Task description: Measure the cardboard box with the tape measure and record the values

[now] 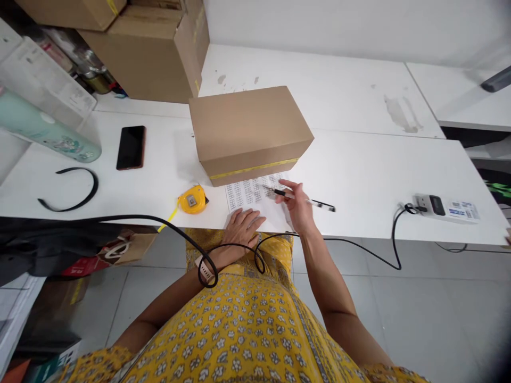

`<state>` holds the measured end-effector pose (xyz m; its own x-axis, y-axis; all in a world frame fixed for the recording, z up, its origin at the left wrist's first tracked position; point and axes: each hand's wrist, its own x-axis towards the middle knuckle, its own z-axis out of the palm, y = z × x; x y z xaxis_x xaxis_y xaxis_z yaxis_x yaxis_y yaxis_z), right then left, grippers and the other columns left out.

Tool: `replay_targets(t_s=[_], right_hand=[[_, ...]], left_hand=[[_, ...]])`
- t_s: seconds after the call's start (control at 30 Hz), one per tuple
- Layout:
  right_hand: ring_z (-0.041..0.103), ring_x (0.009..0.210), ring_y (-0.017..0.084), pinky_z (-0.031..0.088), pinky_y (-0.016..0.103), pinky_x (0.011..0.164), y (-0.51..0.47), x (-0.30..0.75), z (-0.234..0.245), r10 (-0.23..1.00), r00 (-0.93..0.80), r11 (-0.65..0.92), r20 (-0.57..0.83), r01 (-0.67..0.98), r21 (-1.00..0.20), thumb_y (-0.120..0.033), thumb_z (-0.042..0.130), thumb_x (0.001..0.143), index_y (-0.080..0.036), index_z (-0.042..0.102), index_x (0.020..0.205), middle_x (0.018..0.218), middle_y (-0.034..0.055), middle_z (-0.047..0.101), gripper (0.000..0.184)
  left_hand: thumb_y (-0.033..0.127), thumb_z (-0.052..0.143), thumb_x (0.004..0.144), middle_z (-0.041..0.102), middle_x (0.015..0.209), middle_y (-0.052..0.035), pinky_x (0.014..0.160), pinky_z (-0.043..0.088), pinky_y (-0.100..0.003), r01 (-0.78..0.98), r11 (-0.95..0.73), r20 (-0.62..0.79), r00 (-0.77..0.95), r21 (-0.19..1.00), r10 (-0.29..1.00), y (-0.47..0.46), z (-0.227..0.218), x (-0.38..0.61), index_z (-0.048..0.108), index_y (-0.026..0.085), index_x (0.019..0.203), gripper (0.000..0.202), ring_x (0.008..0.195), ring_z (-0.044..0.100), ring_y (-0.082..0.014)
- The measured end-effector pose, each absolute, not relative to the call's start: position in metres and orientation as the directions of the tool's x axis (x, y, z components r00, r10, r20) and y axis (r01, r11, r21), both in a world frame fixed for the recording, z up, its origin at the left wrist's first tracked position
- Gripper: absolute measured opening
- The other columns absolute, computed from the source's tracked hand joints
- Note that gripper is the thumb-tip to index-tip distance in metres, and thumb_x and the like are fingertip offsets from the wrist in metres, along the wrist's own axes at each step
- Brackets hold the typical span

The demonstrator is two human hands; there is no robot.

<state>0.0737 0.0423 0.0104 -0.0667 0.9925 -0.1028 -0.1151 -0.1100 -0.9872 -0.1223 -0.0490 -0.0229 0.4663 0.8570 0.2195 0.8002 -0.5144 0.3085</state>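
A printed sheet of paper (pixel 249 196) lies at the near edge of the white table (pixel 359 175), partly under a closed cardboard box (pixel 247 133) with a yellow tape line. My left hand (pixel 242 227) lies flat with fingers stretched out on the sheet's near edge. My right hand (pixel 297 205) is closed on a pen (pixel 315 202), whose tip rests on the printed rows of the sheet. A watch sits on my left wrist.
A yellow tape measure (pixel 192 200) lies left of the sheet, a black phone (pixel 131 147) and a black curved band (pixel 75 191) further left. A teal bottle (pixel 43 130) and stacked cartons (pixel 151 48) stand at the back left. A small device (pixel 443 206) with a black cable (pixel 393 239) sits right.
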Motion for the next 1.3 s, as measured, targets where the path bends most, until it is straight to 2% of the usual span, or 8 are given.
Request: replay_targets(t_s=[0.07,0.17,0.27,0.37,0.43,0.5,0.7,1.3], right_hand=[[0.066,0.078,0.02,0.051,0.036,0.078,0.053,0.063,0.002,0.968,-0.197,-0.177,-0.155,-0.099,-0.979,-0.075,0.06,0.082,-0.024,0.069,0.101,0.079,0.0029,0.069,0.055],[0.059,0.069,0.015,0.047,0.031,0.069,0.06,0.062,-0.008,0.978,-0.162,-0.133,-0.134,0.02,-0.991,-0.062,0.076,0.076,-0.022,0.068,0.084,0.073,-0.0001,0.065,0.041],[0.049,0.062,0.012,0.041,0.028,0.06,0.06,0.067,-0.012,0.995,-0.096,-0.027,-0.039,0.131,-0.991,-0.058,0.07,0.084,-0.022,0.061,0.074,0.067,-0.0023,0.057,0.038],[0.053,0.07,0.013,0.043,0.028,0.063,0.058,0.068,-0.013,0.992,-0.12,0.037,0.021,0.136,-0.99,-0.052,0.071,0.085,-0.022,0.062,0.087,0.079,-0.0007,0.062,0.031],[0.054,0.071,0.014,0.044,0.028,0.064,0.056,0.066,-0.014,0.991,-0.13,0.04,0.022,0.135,-0.99,-0.049,0.073,0.083,-0.022,0.062,0.09,0.081,-0.0001,0.064,0.03],[0.051,0.066,0.013,0.042,0.028,0.061,0.055,0.065,-0.016,0.992,-0.123,0.037,0.017,0.161,-0.986,-0.049,0.072,0.084,-0.022,0.06,0.084,0.074,-0.0012,0.06,0.029],[0.041,0.056,0.012,0.034,0.028,0.054,0.053,0.066,-0.022,0.992,-0.116,0.088,0.059,0.261,-0.961,-0.043,0.064,0.088,-0.023,0.05,0.072,0.059,-0.005,0.046,0.029],[0.042,0.057,0.012,0.035,0.029,0.057,0.053,0.067,-0.023,0.983,-0.16,0.138,0.089,0.327,-0.935,-0.037,0.06,0.09,-0.024,0.05,0.075,0.061,-0.0051,0.047,0.023]], left_hand=[[0.025,0.063,0.09,0.06,0.139,-0.0142,0.115,0.036,-0.05,0.824,-0.5,0.19,0.463,0.267,0.865,-0.046,-0.019,-0.118,0.047,0.013,0.146,0.059,0.127,0.052,-0.0293],[0.028,0.064,0.09,0.059,0.14,-0.0163,0.108,0.041,-0.048,0.856,-0.475,0.115,0.461,0.202,0.88,-0.04,-0.013,-0.111,0.05,0.012,0.142,0.057,0.122,0.054,-0.0302],[0.028,0.062,0.091,0.049,0.153,-0.0174,0.105,0.042,-0.048,0.866,-0.476,0.043,0.475,0.155,0.879,-0.035,-0.009,-0.103,0.055,0.011,0.137,0.049,0.127,0.051,-0.0323],[0.023,0.053,0.096,0.041,0.16,-0.0161,0.105,0.042,-0.049,0.881,-0.459,-0.007,0.463,0.116,0.886,-0.032,-0.009,-0.093,0.051,0.011,0.141,0.047,0.133,0.047,-0.0318],[0.018,0.047,0.098,0.042,0.16,-0.0158,0.105,0.042,-0.049,0.899,-0.429,-0.033,0.433,0.091,0.901,-0.031,-0.01,-0.086,0.048,0.012,0.145,0.048,0.133,0.048,-0.031],[0.016,0.043,0.1,0.044,0.158,-0.0159,0.104,0.043,-0.049,0.909,-0.409,-0.044,0.413,0.073,0.91,-0.03,-0.011,-0.082,0.048,0.013,0.147,0.048,0.133,0.05,-0.0305],[0.02,0.041,0.102,0.046,0.157,-0.0133,0.103,0.045,-0.047,0.91,-0.41,-0.033,0.412,0.057,0.911,-0.03,-0.012,-0.082,0.05,0.015,0.147,0.046,0.132,0.051,-0.0297],[0.021,0.045,0.101,0.043,0.16,-0.0133,0.103,0.045,-0.046,0.911,-0.405,-0.062,0.41,0.081,0.91,-0.03,-0.006,-0.084,0.048,0.017,0.148,0.048,0.133,0.05,-0.029]])
